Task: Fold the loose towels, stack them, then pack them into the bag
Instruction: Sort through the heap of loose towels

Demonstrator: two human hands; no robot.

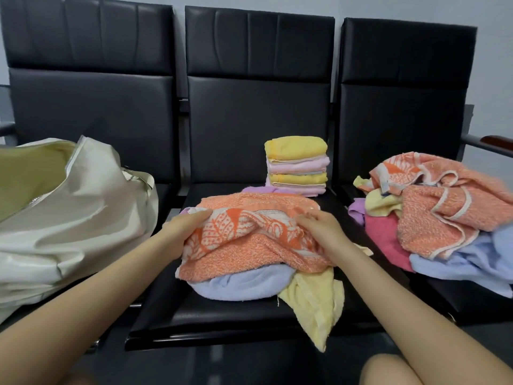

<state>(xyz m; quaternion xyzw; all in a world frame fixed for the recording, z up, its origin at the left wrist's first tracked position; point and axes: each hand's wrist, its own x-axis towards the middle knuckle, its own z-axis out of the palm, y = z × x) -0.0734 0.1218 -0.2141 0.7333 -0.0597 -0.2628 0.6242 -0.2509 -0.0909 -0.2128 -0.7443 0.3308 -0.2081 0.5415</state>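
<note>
An orange patterned towel (249, 240) lies bunched on the middle seat, on top of a light blue towel (244, 284) and a yellow towel (316, 301). My left hand (184, 232) grips its left edge and my right hand (322, 226) pinches its right side. Behind it stands a neat stack of folded yellow and pink towels (297, 165), with a purple towel (261, 189) at the stack's foot. A heap of loose towels (444, 212) in orange, pink, yellow, purple and blue covers the right seat. The cream bag (69, 218) sits unzipped on the left seat.
Three black padded seats (249, 115) stand in a row against a pale wall, with an armrest (488, 143) at the far right. The yellow towel hangs over the middle seat's front edge (222, 332). My knee (388, 370) shows at the bottom.
</note>
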